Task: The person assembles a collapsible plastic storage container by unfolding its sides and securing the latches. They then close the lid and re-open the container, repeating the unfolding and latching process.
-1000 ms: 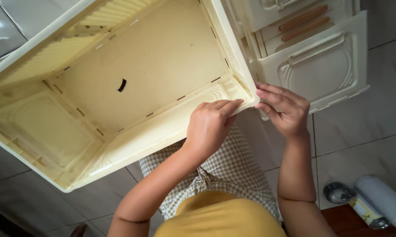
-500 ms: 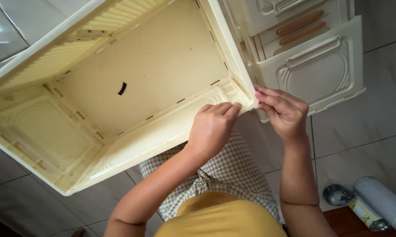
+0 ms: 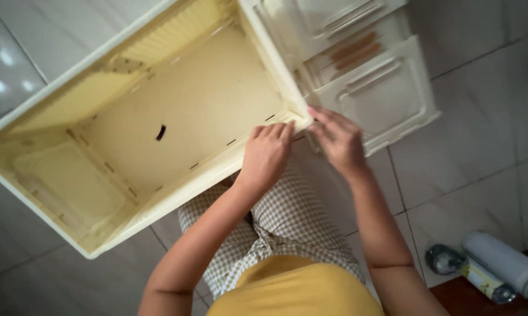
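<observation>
Item one, far left to centre: cream plastic cabinet shell, open side up, resting over our checked lap. Item two: our left hand, fingers curled flat over the shell's near right corner, pressing its rim. Item three: our right hand, fingers pinched narrow on that same corner. Item four, far right: stacked cream drawer panels on the tiled floor. Item five, near right: rolled tubes.

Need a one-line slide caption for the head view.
Left hand and right hand press one corner of a cream plastic open-fronted cabinet shell above a pale tiled floor.
</observation>
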